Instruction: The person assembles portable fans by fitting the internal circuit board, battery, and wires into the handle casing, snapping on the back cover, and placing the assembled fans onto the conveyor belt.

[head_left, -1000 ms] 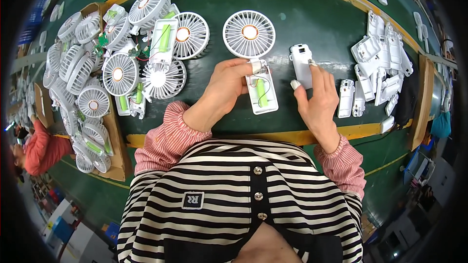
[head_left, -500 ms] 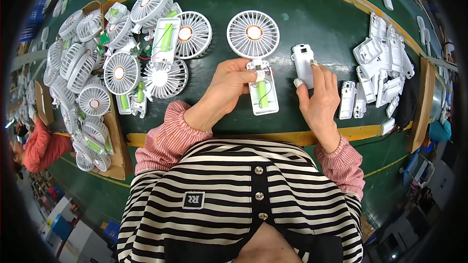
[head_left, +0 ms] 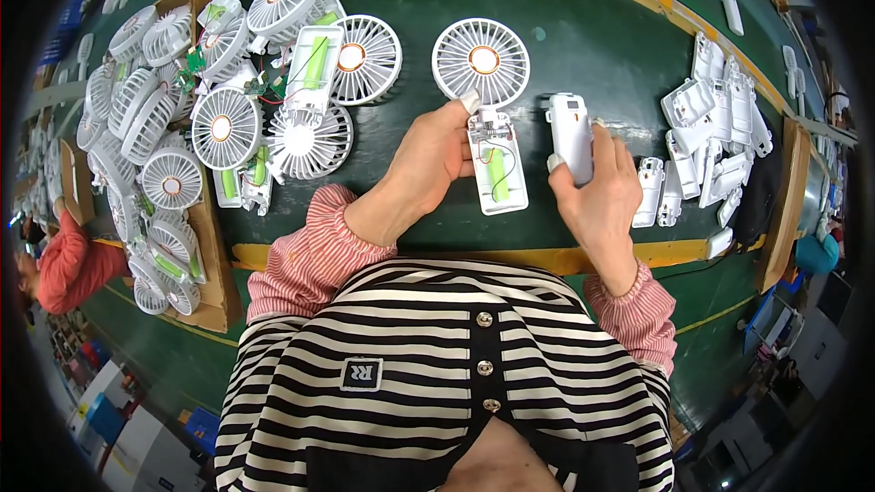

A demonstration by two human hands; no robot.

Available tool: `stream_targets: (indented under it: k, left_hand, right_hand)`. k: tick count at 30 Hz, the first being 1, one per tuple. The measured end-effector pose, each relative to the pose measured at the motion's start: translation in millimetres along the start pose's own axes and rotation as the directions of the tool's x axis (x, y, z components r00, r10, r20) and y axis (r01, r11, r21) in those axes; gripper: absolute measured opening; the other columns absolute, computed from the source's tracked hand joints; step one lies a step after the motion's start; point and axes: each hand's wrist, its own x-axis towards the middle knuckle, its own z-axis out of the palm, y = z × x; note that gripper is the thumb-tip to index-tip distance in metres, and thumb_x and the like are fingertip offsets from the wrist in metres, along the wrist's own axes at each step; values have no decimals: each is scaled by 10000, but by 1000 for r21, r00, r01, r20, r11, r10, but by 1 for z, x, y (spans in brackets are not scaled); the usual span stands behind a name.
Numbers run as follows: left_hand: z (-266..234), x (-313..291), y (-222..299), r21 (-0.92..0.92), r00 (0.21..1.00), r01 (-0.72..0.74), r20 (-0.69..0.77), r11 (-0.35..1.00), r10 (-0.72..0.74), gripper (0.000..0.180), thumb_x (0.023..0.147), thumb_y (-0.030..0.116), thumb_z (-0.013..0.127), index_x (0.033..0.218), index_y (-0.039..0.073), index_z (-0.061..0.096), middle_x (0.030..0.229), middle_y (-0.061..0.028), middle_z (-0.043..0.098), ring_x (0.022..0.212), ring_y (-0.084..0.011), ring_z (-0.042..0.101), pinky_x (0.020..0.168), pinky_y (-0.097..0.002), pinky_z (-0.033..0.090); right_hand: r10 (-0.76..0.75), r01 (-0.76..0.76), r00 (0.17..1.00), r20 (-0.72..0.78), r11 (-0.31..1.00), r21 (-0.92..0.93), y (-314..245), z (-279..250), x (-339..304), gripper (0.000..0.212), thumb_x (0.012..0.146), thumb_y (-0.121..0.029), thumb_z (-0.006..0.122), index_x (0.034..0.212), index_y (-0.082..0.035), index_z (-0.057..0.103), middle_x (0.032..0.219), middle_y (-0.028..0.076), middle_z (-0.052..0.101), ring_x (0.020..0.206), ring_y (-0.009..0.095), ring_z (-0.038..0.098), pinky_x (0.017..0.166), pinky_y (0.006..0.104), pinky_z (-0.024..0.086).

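In front of me lies a white handheld fan [head_left: 481,59] with its round grille pointing away and its handle half [head_left: 515,184] uncovered. A green battery [head_left: 498,173] and thin wires show inside that handle. My left hand [head_left: 421,164] holds the fan from the left, fingers partly hidden behind the handle, thumb stretched up near the neck between handle and grille. To the right, my right hand [head_left: 603,187] grips a white handle cover [head_left: 571,137] between thumb and fingers, its smooth outer side facing up. A gap separates the cover from the fan.
Several unfinished fans [head_left: 173,180] with batteries and wires are heaped at the left, partly on a cardboard tray [head_left: 214,264]. White cover shells [head_left: 720,128] are piled at the right. The green table [head_left: 383,219] has a yellow edge. A co-worker in a red sleeve [head_left: 87,260] sits far left.
My left thumb has lifted off the handle's top and moved up toward the grille. My right hand has tilted the cover, which now shows its smooth side more fully.
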Motion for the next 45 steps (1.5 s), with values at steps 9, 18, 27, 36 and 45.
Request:
stream_targets:
  k: [9,18,27,36,45]
  left_hand:
    - [4,-7,3,-75,999,-18,-37,997,16,408,881,390,425,1054,33,521,969,-58,576,866,-155,572,776,-322,453]
    - [7,-8,4,-114,999,-20,-38,993,16,402,885,386,420,1036,27,522,955,-68,572,844,-167,572,749,-323,466]
    - [0,-2,-2,-89,1000,-5,-5,996,4,432,893,414,377,1097,54,501,1029,-54,562,901,-169,558,765,-328,469]
    - [1,-1,-2,-69,999,13,-37,998,-15,378,894,342,446,1068,12,511,999,-87,571,886,-176,578,764,-327,478]
    - [9,2,-3,91,989,19,-149,996,-5,262,858,161,519,1006,-52,551,931,-111,596,809,-181,610,707,-298,512]
  right_hand:
    - [-118,67,973,197,966,248,-55,-31,0,488,610,-119,638,1031,90,506,735,144,507,550,257,542,487,333,446]
    - [-147,103,960,238,977,188,-65,-17,10,448,607,-140,654,985,64,529,744,148,530,556,301,563,495,365,463]
    - [-160,120,960,231,977,177,-64,-9,11,451,599,-139,665,985,49,529,739,140,525,543,291,564,481,365,464]
    - [-202,170,958,206,972,160,-61,-4,8,423,597,-132,668,958,38,525,738,128,512,540,283,563,462,360,466]
    - [-233,205,950,206,968,147,-56,-2,8,503,592,-171,693,976,97,509,761,135,497,569,253,564,432,325,455]
